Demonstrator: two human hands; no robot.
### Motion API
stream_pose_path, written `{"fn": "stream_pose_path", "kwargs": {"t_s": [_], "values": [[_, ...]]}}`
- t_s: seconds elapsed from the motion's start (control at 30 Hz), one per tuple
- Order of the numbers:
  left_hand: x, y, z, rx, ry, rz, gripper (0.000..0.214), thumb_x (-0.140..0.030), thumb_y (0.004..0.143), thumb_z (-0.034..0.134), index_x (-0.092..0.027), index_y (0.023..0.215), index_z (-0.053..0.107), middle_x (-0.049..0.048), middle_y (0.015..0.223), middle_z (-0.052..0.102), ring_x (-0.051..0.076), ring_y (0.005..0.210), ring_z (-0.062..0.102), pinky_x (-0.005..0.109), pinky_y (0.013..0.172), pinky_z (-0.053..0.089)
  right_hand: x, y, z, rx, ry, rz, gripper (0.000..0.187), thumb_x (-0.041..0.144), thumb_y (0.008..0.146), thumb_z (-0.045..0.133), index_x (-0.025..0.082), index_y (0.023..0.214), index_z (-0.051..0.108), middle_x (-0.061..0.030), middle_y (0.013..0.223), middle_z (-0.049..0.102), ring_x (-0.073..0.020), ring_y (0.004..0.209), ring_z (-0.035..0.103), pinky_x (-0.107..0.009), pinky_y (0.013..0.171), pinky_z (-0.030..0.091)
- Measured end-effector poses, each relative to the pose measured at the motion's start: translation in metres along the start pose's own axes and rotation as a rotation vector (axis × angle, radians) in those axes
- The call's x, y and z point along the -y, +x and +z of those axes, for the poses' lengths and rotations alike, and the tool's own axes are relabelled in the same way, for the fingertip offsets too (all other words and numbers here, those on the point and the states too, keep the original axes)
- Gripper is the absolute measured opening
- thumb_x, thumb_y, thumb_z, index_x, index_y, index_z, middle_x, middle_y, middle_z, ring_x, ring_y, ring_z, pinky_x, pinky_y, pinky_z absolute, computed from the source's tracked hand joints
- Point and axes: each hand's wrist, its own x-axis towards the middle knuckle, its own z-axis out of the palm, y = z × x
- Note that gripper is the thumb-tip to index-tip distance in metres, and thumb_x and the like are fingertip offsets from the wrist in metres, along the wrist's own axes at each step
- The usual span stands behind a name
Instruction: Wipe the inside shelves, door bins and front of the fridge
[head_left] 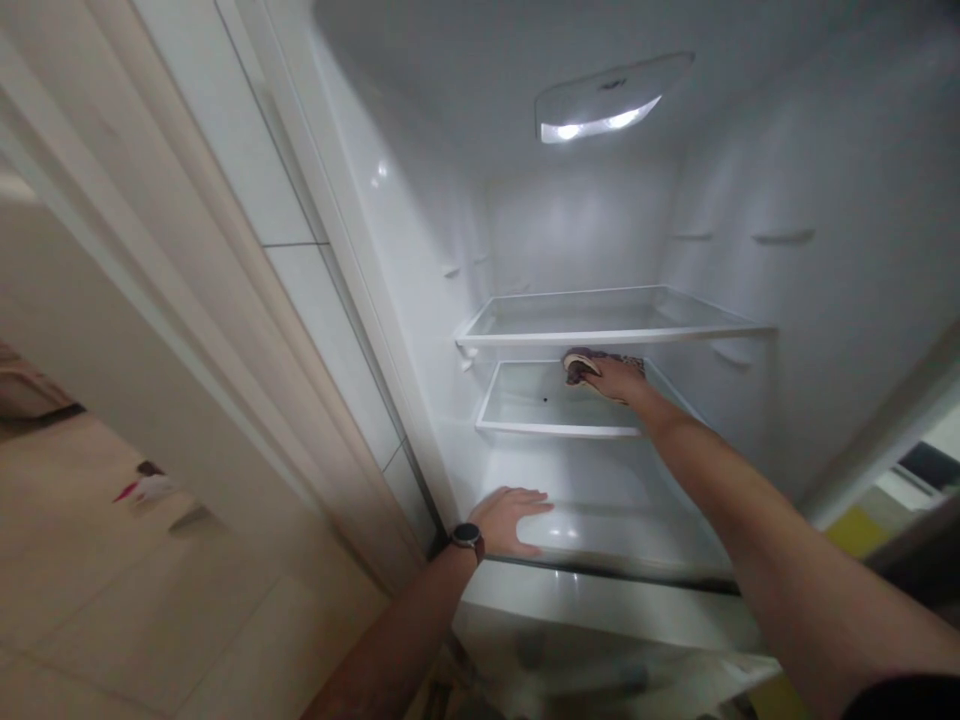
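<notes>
I look into an open white fridge with bare glass shelves. My right hand (611, 378) reaches in over the middle glass shelf (540, 405) and presses a dark patterned cloth (581, 362) against it, fingers closed on the cloth. My left hand (506, 518), with a dark watch on the wrist, lies flat with fingers spread on the lowest shelf (622, 525) near its front left corner. A small dark speck sits on the middle shelf, left of the cloth.
An upper glass shelf (607, 318) hangs just above my right hand. The fridge lamp (604, 100) glows in the ceiling. The left fridge wall (405, 250) and a cabinet side (225, 250) stand close. Tiled floor (112, 580) lies at the left.
</notes>
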Motion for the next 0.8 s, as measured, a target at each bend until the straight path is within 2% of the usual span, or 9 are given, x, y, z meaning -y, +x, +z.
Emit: {"fn": "stream_pose_path", "kwargs": {"t_s": [0.1, 0.37, 0.57, 0.67, 0.8], "values": [[0.002, 0.000, 0.001, 0.008, 0.008, -0.004, 0.087, -0.071, 0.077, 0.079, -0.036, 0.154, 0.056, 0.0030, 0.161, 0.052, 0.030, 0.146, 0.051, 0.048, 0.123, 0.036, 0.003, -0.014, -0.004, 0.002, 0.001, -0.007, 0.061, 0.061, 0.099, 0.048, 0.024, 0.144, 0.063, -0.0136, 0.145, 0.064, -0.0323, 0.132, 0.061, -0.045, 0.111, 0.046], [0.004, 0.001, 0.002, 0.023, 0.033, -0.042, 0.087, -0.062, 0.075, 0.084, -0.036, 0.154, 0.056, 0.0032, 0.162, 0.050, 0.032, 0.147, 0.050, 0.049, 0.124, 0.035, -0.002, -0.058, -0.019, 0.024, -0.015, -0.021, 0.059, 0.060, 0.102, 0.045, 0.029, 0.150, 0.057, -0.0069, 0.158, 0.055, -0.0293, 0.147, 0.049, -0.046, 0.122, 0.037], [0.001, 0.002, -0.003, 0.038, 0.054, -0.052, 0.086, -0.060, 0.076, 0.083, -0.036, 0.154, 0.055, 0.0035, 0.163, 0.049, 0.032, 0.148, 0.048, 0.050, 0.125, 0.034, -0.006, -0.095, -0.029, 0.020, -0.037, 0.004, 0.058, 0.057, 0.103, 0.046, 0.027, 0.152, 0.056, -0.0082, 0.159, 0.052, -0.0303, 0.148, 0.047, -0.050, 0.123, 0.036], [0.000, 0.002, -0.003, 0.045, 0.069, -0.049, 0.086, -0.059, 0.077, 0.082, -0.035, 0.155, 0.055, 0.0041, 0.163, 0.049, 0.032, 0.148, 0.048, 0.050, 0.124, 0.036, -0.007, -0.104, -0.032, 0.019, -0.039, 0.008, 0.057, 0.055, 0.103, 0.044, 0.027, 0.152, 0.055, -0.0085, 0.159, 0.052, -0.0308, 0.148, 0.047, -0.052, 0.123, 0.037], [0.002, 0.003, -0.002, 0.035, 0.064, -0.026, 0.085, -0.059, 0.078, 0.082, -0.034, 0.155, 0.054, 0.0049, 0.163, 0.049, 0.031, 0.148, 0.049, 0.050, 0.124, 0.037, -0.009, -0.102, -0.035, 0.022, -0.035, 0.009, 0.057, 0.056, 0.103, 0.044, 0.027, 0.151, 0.057, -0.0086, 0.157, 0.055, -0.0307, 0.145, 0.051, -0.050, 0.122, 0.039]]}}
